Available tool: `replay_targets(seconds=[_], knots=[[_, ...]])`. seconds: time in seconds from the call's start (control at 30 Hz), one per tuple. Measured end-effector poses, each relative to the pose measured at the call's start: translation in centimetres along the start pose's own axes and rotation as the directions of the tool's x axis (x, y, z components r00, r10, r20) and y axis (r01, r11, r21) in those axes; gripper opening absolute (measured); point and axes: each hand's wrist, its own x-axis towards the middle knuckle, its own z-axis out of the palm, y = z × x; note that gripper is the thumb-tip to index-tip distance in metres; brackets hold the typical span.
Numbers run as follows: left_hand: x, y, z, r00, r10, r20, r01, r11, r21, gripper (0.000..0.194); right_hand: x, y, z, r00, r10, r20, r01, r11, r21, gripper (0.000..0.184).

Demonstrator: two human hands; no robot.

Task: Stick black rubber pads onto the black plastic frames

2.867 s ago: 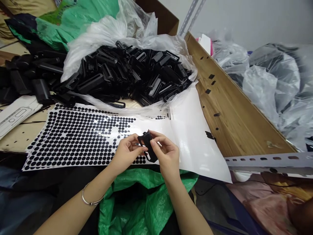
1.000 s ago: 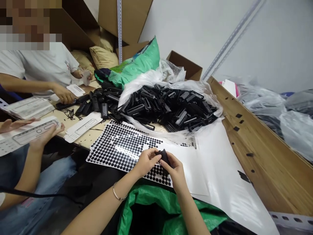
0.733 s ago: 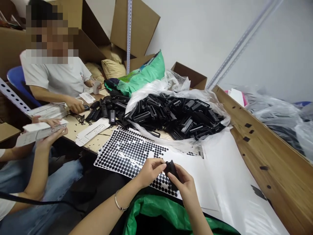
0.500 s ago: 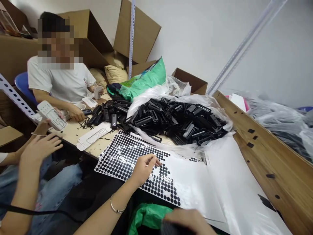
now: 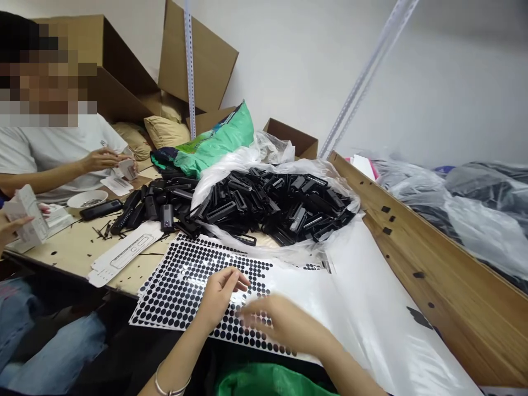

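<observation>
My left hand (image 5: 223, 290), with a silver bangle (image 5: 171, 388) on the wrist, is over a white sheet of round black stickers (image 5: 177, 286). Its thumb and fingers are pinched together; whatever they hold, if anything, is too small to make out. Close beside it on the right, my right hand (image 5: 280, 322) hangs over the same sheet, its fingers smeared by motion. The right part of the sheet is bare white backing. Below the table edge lies a green bag (image 5: 272, 382).
Beyond the sheet, an open plastic bag (image 5: 350, 206) spills black plastic housings (image 5: 264, 201). White printed cards (image 5: 126, 253) and a bowl (image 5: 87, 199) lie left. A co-worker's hand (image 5: 101, 159) and another person's hand (image 5: 14, 225) hold cards. A wooden board (image 5: 437, 280) runs along the right.
My right hand has come up from the lower edge, where it was by a dark object, to the sheet. My left hand has drawn back slightly over the stickers. The view has turned right.
</observation>
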Motion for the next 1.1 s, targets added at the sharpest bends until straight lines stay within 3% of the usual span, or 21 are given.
replay_targets(seconds=[0.13,0.2,0.27,0.4,0.5,0.53,0.6,0.67,0.7,0.77,0.83,0.93,1.1], knots=[[0.3,-0.3,0.4,0.996,-0.028,-0.088,0.026,1.0,-0.016,0.024,9.2,2.1,2.4,0.985,0.075,0.157,-0.07,0.997,-0.035,0.012],[0.4,-0.4,0.4,0.997,-0.05,-0.063,0.049,0.999,-0.012,0.024,11.7,3.3,3.4,0.985,0.136,0.109,-0.13,0.989,-0.066,0.009],[0.4,-0.5,0.3,0.998,-0.063,-0.027,0.063,0.998,0.0,0.025,12.2,4.3,4.0,0.984,0.155,0.09,-0.149,0.986,-0.071,0.01],[0.5,-0.9,0.1,0.996,-0.087,-0.01,0.087,0.996,0.022,0.028,9.0,4.5,3.1,0.994,0.106,0.018,-0.105,0.993,-0.059,0.016],[0.7,-1.2,0.6,0.99,-0.131,-0.056,0.124,0.986,-0.114,0.04,5.0,2.7,1.2,0.998,-0.053,-0.032,0.051,0.997,-0.062,0.018],[0.7,-1.3,0.8,0.988,-0.14,-0.068,0.126,0.977,-0.173,0.042,3.6,1.9,0.6,0.983,-0.18,-0.045,0.177,0.982,-0.061,0.018],[0.8,-1.4,1.1,0.986,-0.14,-0.086,0.113,0.96,-0.255,0.041,0.9,0.4,-0.4,0.907,-0.421,0.018,0.422,0.906,-0.031,0.02],[1.0,-1.3,1.0,0.985,-0.113,-0.133,0.072,0.957,-0.281,0.036,-1.2,-0.1,-1.1,0.834,-0.529,0.154,0.525,0.848,0.073,0.023],[1.0,-1.3,0.9,0.982,-0.097,-0.165,0.048,0.958,-0.282,0.035,-2.1,0.1,-1.4,0.835,-0.514,0.195,0.5,0.858,0.118,0.031],[1.1,-1.2,0.6,0.973,-0.088,-0.215,0.023,0.957,-0.288,0.035,-3.1,1.4,-2.0,0.911,-0.36,0.201,0.343,0.932,0.112,0.041],[1.1,-1.0,0.3,0.97,-0.115,-0.213,0.044,0.949,-0.313,0.036,-3.5,3.4,-2.5,0.977,-0.135,0.165,0.135,0.991,0.013,0.03],[1.0,-0.9,0.1,0.964,-0.17,-0.204,0.087,0.928,-0.362,0.037,-3.2,5.8,-3.2,0.959,0.004,0.284,-0.003,1.0,-0.003,0.01],[0.9,-0.7,0.1,0.959,-0.237,-0.157,0.115,0.829,-0.547,0.036,-2.2,5.5,-3.4,0.917,0.154,0.369,-0.163,0.987,-0.007,0.014]])
